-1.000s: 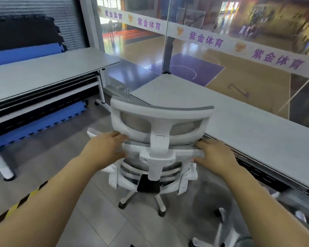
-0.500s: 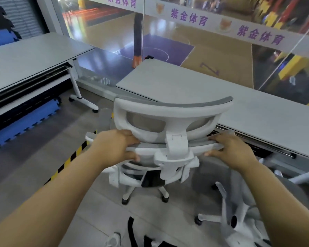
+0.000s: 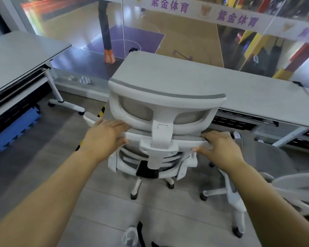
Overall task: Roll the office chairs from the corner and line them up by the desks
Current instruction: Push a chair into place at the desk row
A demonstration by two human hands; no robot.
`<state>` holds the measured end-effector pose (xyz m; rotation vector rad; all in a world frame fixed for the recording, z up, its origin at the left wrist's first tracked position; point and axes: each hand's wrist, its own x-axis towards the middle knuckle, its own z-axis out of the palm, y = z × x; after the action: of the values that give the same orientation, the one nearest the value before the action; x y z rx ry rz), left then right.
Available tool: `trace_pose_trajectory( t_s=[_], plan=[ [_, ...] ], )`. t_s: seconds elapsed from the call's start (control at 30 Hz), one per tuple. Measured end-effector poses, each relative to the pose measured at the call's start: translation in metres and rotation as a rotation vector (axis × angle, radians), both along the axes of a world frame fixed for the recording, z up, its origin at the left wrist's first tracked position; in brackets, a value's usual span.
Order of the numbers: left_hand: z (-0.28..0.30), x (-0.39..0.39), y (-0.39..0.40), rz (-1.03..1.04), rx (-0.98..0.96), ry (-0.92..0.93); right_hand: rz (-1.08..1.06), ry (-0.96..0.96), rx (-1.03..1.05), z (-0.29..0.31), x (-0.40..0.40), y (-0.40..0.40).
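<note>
A white office chair (image 3: 161, 104) with grey mesh and a curved headrest stands in front of me, its back toward me, facing the long grey desk (image 3: 221, 86). My left hand (image 3: 105, 138) grips the left end of the backrest's top bar. My right hand (image 3: 219, 147) grips the right end of the same bar, thumb underneath. The chair's wheeled base shows below. A second white and grey chair (image 3: 268, 168) stands at the right, close to the desk, partly cut off by the frame edge.
Another grey desk (image 3: 16, 57) stands at the left with blue foam mats (image 3: 12, 127) under it. Yellow-black tape (image 3: 100, 113) marks the floor. A glass wall behind the desks overlooks a sports court. My shoe (image 3: 130, 236) shows at the bottom.
The chair has rolled to the right along the floor and closer to the long desk, both hands still on its backrest bar. The second chair has come further into view.
</note>
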<state>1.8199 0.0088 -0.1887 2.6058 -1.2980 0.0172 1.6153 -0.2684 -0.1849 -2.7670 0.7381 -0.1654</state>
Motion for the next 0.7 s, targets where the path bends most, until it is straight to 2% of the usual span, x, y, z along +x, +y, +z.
trace_pose_trajectory(
  t_s=[0.27, 0.7],
  plan=[
    [-0.004, -0.009, 0.004, 0.010, -0.045, 0.043, 0.024, 0.084, -0.004, 0.005, -0.014, 0.009],
    [-0.004, -0.053, -0.009, -0.035, -0.065, 0.009, -0.005, 0.068, 0.012, 0.009, -0.070, 0.002]
  ],
)
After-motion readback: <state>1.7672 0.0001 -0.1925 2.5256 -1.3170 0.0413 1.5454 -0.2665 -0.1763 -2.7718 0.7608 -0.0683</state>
